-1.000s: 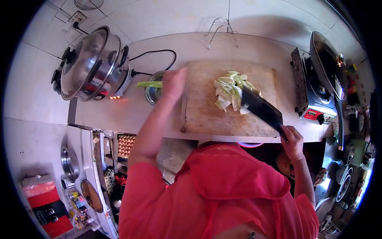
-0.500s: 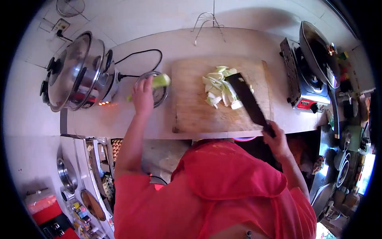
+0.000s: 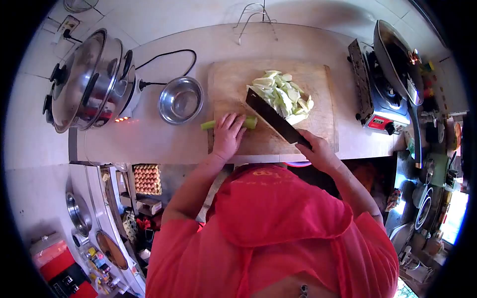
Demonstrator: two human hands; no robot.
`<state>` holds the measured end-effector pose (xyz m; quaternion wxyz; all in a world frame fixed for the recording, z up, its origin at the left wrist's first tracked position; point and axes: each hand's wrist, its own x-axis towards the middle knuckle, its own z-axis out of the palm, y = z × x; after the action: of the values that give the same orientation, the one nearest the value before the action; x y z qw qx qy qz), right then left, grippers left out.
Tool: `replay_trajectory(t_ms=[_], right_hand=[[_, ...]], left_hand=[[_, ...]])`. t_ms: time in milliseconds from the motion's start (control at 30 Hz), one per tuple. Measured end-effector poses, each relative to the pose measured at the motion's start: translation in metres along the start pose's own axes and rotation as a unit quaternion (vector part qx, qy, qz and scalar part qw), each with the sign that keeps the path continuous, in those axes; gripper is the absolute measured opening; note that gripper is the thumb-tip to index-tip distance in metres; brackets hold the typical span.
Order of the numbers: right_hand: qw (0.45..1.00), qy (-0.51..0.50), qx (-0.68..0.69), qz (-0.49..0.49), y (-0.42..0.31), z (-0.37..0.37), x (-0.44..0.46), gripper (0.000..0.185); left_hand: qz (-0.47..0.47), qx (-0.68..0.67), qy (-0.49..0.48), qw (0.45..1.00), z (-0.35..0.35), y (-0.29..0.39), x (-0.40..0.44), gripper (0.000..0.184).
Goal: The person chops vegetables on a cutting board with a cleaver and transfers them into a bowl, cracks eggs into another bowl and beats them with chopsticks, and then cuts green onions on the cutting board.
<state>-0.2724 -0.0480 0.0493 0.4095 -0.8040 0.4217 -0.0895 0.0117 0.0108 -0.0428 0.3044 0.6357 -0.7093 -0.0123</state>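
Note:
On the left front of the wooden cutting board (image 3: 228,89), my left hand (image 3: 229,133) has its fingers over a pale green vegetable stem (image 3: 250,122), holding it down. The stem lies crosswise, its thinner end past the board's left edge. My right hand (image 3: 318,150) grips the handle of a dark cleaver (image 3: 272,116). Its blade slants up and left, between the stem and a heap of cut pale green pieces (image 3: 283,94). The blade's tip is beside the heap's left side.
A metal bowl (image 3: 181,101) stands left of the board. Further left is a lidded steel pot (image 3: 92,82) with a black power cord (image 3: 169,63). A wire rack (image 3: 254,22) stands at the back. At right, a pan (image 3: 395,59) leans over a gas stove (image 3: 380,107).
My left hand has brought the stem from over the metal bowl onto the board. The cleaver has moved left, away from the top of the cut pieces, and the bowl is now uncovered.

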Motion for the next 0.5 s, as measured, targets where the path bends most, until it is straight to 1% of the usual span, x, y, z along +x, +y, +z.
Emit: replay_trajectory(t_ms=[33, 133, 233, 333, 433, 500], right_hand=[[1.000, -0.012, -0.002, 0.000, -0.005, -0.002, -0.001, 0.041], [1.000, 0.005, 0.010, -0.001, -0.023, -0.008, -0.004, 0.039], [0.999, 0.031, -0.025, -0.034, -0.026, -0.002, -0.005, 0.038], [0.996, -0.059, -0.065, 0.008, -0.016, 0.003, -0.001, 0.037], [1.000, -0.012, -0.022, 0.013, -0.023, -0.003, -0.004, 0.036], [0.999, -0.018, -0.032, -0.009, -0.020, 0.002, -0.006, 0.035]], left_hand=[[0.001, -0.011, 0.007, 1.000, 0.002, -0.001, -0.001, 0.041], [0.000, -0.052, 0.022, 0.998, 0.003, 0.000, -0.001, 0.035], [-0.001, -0.049, 0.028, 0.998, 0.004, 0.000, -0.001, 0.034], [0.007, -0.047, 0.034, 0.998, 0.007, -0.001, -0.003, 0.031], [0.013, -0.046, 0.032, 0.998, 0.000, 0.004, -0.005, 0.031], [0.007, -0.054, 0.028, 0.998, 0.002, 0.003, -0.009, 0.029]])
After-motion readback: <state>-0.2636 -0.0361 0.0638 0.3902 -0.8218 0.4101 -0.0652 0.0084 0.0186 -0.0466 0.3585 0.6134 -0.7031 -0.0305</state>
